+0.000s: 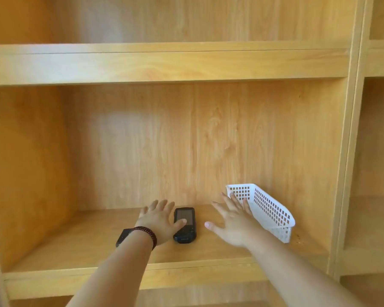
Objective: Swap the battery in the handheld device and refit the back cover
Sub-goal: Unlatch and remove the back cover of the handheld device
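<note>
handheld device [185,224] between two open hands

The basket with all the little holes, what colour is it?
The basket is white, seen in the head view.

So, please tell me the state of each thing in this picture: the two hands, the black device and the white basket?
Left hand: open, fingers spread, thumb resting on the device.
Right hand: open, fingers spread, holding nothing, next to the basket.
Handheld device: lying flat on the shelf, screen up and dark.
White basket: standing on the shelf; contents cannot be seen.
</note>
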Demonstrator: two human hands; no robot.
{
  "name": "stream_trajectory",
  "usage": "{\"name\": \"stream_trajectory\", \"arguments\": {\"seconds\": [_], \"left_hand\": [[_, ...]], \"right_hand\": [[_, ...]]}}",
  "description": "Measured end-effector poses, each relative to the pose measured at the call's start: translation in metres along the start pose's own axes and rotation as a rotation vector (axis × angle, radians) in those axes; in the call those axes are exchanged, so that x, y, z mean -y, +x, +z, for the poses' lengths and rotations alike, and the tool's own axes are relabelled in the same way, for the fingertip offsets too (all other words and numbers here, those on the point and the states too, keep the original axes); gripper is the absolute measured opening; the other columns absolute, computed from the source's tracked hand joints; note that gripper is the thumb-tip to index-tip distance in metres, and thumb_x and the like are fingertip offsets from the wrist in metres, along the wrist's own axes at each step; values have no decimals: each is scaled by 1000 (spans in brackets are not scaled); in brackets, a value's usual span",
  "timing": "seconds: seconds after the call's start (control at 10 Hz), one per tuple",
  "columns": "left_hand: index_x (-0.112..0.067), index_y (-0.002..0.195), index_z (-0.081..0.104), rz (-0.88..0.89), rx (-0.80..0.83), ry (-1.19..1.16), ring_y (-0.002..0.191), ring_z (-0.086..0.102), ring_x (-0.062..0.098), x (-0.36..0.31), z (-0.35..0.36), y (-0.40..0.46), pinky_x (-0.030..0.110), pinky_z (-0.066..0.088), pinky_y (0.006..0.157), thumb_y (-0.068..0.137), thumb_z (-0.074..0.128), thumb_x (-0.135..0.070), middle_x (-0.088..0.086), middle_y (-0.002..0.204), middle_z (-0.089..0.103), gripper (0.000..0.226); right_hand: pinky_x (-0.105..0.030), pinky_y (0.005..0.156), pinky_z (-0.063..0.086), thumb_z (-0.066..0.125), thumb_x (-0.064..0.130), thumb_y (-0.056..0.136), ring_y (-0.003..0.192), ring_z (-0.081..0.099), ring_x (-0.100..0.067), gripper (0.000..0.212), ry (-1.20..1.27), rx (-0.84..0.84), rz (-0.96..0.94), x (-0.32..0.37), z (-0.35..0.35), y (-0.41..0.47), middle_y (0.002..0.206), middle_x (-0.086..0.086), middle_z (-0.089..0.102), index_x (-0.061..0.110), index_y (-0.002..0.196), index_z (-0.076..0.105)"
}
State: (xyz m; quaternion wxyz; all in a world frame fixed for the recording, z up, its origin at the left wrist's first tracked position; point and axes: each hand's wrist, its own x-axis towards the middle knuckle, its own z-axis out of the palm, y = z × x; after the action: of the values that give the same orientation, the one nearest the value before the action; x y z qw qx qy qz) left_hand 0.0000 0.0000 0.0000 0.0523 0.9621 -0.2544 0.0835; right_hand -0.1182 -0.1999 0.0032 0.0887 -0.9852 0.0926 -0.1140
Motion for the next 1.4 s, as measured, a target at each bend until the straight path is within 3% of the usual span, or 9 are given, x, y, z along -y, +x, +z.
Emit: {"name": "stream_trajectory", "arguments": {"seconds": [0.2, 0.4, 0.6, 0.7, 0.8, 0.9, 1.0, 1.1, 1.4], "left_hand": [[-16, 143, 42, -78, 129, 71, 134, 35, 26, -45, 10, 21, 44, 43, 100, 80, 30, -79, 6, 146, 40, 89], [-13, 136, 48, -275, 180, 25, 127, 41, 26, -77, 29, 36, 32, 49, 81, 80, 61, -43, 8, 139, 42, 65], [-13, 130, 53, -339, 213, 53, 123, 46, 32, -84, 29, 39, 35, 55, 89, 82, 58, -23, 15, 134, 48, 49], [-23, 105, 52, -327, 209, -124, 106, 53, 29, -75, 28, 44, 33, 57, 73, 75, 57, -14, 6, 110, 57, 31], [-24, 105, 46, -330, 208, -334, 67, 52, 22, -62, 18, 55, 27, 43, 50, 78, 44, -7, 6, 83, 56, 32], [-10, 109, 53, -328, 53, -612, 71, 61, 25, -35, 10, 75, 28, 48, 60, 98, 41, -29, 7, 82, 54, 25], [-4, 123, 50, -811, 190, -1960, 110, 60, 40, -6, -3, 49, 44, 52, 81, 98, 46, -29, 16, 110, 59, 36], [-2, 123, 49, -490, 267, -1794, 98, 61, 44, 3, -15, 37, 51, 52, 88, 98, 43, -22, 30, 112, 60, 32], [-1, 127, 57, -237, 247, -2122, 109, 61, 40, -4, -8, 14, 51, 48, 95, 101, 35, -28, 27, 124, 63, 44]], "right_hand": [[-46, 121, -14, 28, 70, 91, 149, -21, -16, 73, -67, -59, -5, -18, 0, 1, 165, 3, -9, 33, 154, 19], [-45, 122, -11, 38, 62, 94, 150, -17, -16, 68, -72, -89, -28, -31, -1, -7, 165, 1, -4, 30, 152, 25], [-41, 121, -13, 44, 53, 96, 151, -11, -16, 61, -70, -88, -79, -24, -2, -15, 165, 2, 3, 26, 149, 33], [-39, 121, -12, 44, 52, 96, 151, -9, -16, 60, -51, -77, -83, -17, 0, -16, 165, 4, 3, 26, 149, 34], [-40, 121, -11, 44, 55, 95, 151, -8, -15, 62, -36, -75, -73, -16, 1, -14, 165, 3, 4, 24, 149, 35], [-40, 121, -11, 44, 55, 95, 151, -7, -15, 63, -17, -78, -62, -16, 2, -12, 165, 3, 6, 23, 149, 36], [-41, 122, -10, 44, 55, 95, 152, -5, -16, 62, -11, -78, -57, -15, 2, -12, 164, 3, 8, 24, 148, 36], [-43, 122, -10, 39, 63, 93, 151, -8, -15, 67, 0, -53, -41, -11, 0, -10, 165, 4, 6, 28, 150, 33], [-51, 117, -20, 22, 84, 79, 148, -22, -16, 87, -9, 52, 47, 1, -11, -4, 164, 8, -8, 40, 153, 17]]}}
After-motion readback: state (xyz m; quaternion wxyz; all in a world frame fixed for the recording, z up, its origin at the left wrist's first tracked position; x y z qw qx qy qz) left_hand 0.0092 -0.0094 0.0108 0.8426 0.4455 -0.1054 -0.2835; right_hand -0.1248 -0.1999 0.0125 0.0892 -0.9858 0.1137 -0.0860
